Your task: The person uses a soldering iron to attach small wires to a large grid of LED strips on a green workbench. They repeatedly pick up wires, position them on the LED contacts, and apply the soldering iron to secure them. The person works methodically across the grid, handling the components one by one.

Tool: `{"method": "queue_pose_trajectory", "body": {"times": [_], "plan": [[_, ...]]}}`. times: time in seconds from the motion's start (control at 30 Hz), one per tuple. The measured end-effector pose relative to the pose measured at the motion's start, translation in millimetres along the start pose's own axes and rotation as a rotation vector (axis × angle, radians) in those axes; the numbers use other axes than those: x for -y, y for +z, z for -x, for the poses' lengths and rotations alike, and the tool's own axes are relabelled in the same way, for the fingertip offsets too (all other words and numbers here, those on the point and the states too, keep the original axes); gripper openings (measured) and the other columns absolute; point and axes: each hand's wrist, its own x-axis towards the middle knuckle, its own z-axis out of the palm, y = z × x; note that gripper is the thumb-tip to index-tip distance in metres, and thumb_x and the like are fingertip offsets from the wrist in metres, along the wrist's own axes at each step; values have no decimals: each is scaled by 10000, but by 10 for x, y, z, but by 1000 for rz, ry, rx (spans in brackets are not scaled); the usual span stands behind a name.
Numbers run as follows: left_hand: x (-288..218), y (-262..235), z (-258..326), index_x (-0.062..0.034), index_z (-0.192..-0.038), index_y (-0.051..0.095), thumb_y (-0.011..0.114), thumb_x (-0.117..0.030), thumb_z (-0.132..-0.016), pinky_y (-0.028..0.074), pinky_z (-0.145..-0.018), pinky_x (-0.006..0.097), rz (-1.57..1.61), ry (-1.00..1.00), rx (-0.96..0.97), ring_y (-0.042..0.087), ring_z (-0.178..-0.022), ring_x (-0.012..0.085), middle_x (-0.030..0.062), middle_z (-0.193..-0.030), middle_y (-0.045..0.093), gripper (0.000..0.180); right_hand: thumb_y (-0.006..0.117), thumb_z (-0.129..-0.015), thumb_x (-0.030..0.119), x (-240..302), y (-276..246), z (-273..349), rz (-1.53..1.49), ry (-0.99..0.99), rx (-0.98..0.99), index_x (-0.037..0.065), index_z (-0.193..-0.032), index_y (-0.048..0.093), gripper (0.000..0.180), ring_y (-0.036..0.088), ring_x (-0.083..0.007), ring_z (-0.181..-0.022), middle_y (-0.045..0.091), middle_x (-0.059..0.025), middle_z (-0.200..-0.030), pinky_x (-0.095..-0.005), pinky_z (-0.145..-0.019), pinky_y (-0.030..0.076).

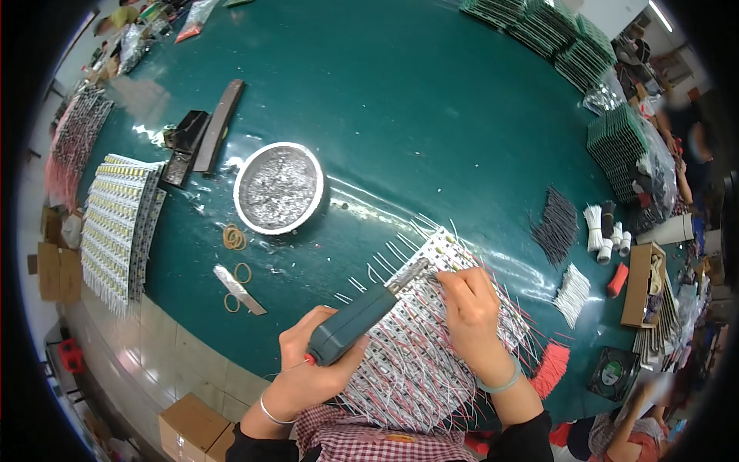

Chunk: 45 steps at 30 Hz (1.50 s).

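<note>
My left hand [319, 369] is wrapped around a dark green soldering gun [350, 327] with a red rear end. Its metal tip points up and right, over a white panel of small circuit boards [419, 339] in front of me. Many thin red and white wires hang off this panel and cross its surface. My right hand [471, 308] lies over the panel's right side, thumb and fingers pinched close to the gun's tip. Whatever sits between those fingertips is too small to make out. The panel's near edge reaches my checked apron [362, 439].
A round bowl [239, 196] of silvery scraps stands ahead left, near rubber bands [234, 237] and dark metal bars [219, 127]. More panels [115, 231] are stacked left. Bundles of black [556, 225], white [572, 295] and red wires [551, 369] lie right. Other people work at the right.
</note>
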Motion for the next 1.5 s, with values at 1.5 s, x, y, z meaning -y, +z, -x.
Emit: {"method": "queue_pose_trajectory", "body": {"times": [1.5], "plan": [[51,183,-4,39,-842,676,755,18,-701,466,-579,295,31,68,-146,598,-630,185,106,-757,624,163,636,-736,-79,-29,26,75,68,-23,35,7,-1042,634,318,543,-262,-761,494,-107,-835,-363,-609,467]]}}
